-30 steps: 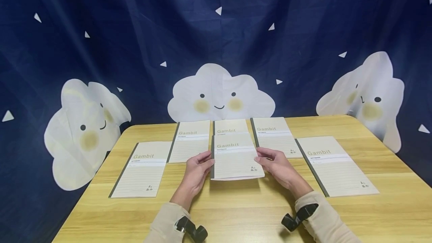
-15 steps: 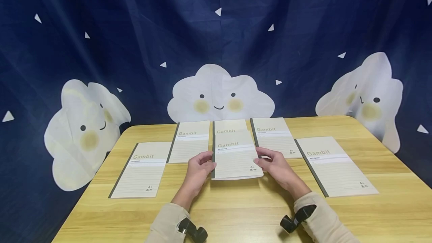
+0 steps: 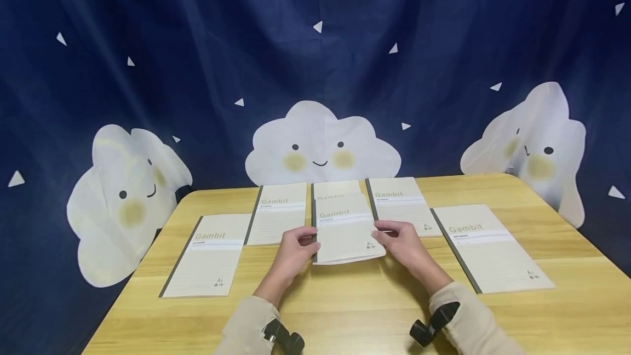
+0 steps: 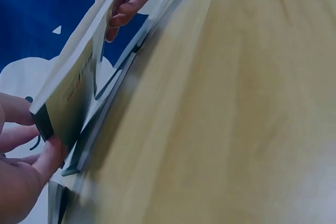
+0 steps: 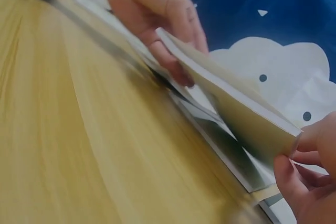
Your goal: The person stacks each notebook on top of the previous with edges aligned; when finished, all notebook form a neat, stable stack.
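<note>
A cream notebook with a dark spine and the word Gambit on its cover is held up off the table, its near edge toward me. My left hand pinches it at the spine, thumb in front. On the opposite edge, the thumb and fingers of my right hand grip it near the lower corner. Behind it lies a matching notebook, mostly covered in the head view. Both wrist views show the held notebook tilted, with a gap between it and the notebooks lying below.
Matching notebooks lie flat around it: one at far left, one at back left, one at back right, and one at far right. The wooden table ends at a dark blue curtain with cloud prints.
The held notebook has shifted slightly right and away from me, along with my left hand, and now covers part of the rear notebook's title. The head view has tilted up a little.
</note>
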Available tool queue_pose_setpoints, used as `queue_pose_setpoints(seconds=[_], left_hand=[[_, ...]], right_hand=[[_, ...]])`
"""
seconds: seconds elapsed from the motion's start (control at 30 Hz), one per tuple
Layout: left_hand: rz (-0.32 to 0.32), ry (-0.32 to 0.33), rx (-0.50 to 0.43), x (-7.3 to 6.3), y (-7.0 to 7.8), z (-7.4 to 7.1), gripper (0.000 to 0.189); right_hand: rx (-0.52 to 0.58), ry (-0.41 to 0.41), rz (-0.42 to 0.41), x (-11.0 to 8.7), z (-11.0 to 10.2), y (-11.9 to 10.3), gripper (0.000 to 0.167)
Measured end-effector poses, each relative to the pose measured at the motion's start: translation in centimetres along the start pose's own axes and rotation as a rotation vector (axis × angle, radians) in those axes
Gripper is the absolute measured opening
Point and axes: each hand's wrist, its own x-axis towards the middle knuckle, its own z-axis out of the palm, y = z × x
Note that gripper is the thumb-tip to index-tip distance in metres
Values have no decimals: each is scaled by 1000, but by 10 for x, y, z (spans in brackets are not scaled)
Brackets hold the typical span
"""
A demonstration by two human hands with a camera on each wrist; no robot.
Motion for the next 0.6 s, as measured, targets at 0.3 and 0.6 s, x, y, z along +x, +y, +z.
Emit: queue_pose_setpoints(seconds=[0.3,0.6], left_hand=[[5,-52,74,12,10,0,47],[-35,-44,58,27,16,4,57]], right_hand=[[-113,-52,-59,13,-2,-5,41],[-225,-80,-124,25,0,-6,47]])
